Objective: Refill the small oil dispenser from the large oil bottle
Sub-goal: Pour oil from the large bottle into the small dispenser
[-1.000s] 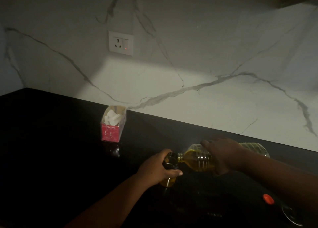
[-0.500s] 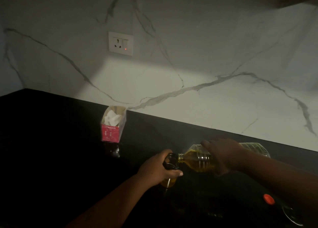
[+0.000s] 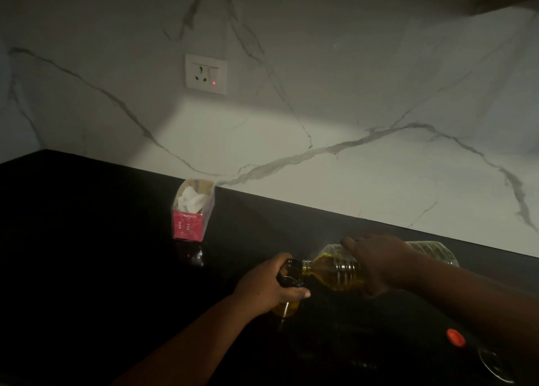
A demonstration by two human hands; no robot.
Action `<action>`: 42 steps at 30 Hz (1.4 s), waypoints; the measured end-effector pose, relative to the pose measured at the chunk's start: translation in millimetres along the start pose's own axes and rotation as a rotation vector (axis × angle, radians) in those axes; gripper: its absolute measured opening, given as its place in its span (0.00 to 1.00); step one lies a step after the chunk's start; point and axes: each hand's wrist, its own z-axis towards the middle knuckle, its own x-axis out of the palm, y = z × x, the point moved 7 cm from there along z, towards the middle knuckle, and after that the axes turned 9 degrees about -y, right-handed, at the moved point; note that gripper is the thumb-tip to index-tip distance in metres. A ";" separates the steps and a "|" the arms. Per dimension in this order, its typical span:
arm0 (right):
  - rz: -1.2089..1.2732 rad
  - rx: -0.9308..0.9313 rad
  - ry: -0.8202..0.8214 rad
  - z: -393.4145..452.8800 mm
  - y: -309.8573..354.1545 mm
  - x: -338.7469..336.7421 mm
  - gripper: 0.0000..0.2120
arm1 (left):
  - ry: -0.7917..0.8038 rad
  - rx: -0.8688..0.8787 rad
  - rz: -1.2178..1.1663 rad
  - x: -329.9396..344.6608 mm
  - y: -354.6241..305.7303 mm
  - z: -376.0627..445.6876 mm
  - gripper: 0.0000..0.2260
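Note:
The large clear plastic oil bottle (image 3: 335, 270) lies tipped nearly horizontal, its neck pointing left onto the dark mouth of the small oil dispenser (image 3: 287, 308). Yellow oil fills the bottle's neck end. My right hand (image 3: 379, 264) grips the bottle around its ribbed middle. My left hand (image 3: 268, 283) is wrapped round the dispenser, which stands on the black counter (image 3: 87, 254); only its dark top and a yellow oil-filled bottom show. A red cap (image 3: 455, 337) lies on the counter at the lower right.
A pink open carton (image 3: 191, 213) with white paper inside stands near the marble wall. A wall socket (image 3: 206, 73) with a red light sits above it. A round glassy object (image 3: 495, 366) lies by the red cap at the lower right.

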 end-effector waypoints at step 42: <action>-0.010 -0.003 0.013 0.1 -0.2 -1.0 0.44 | -0.003 0.013 0.024 -1.0 -0.3 0.2 0.33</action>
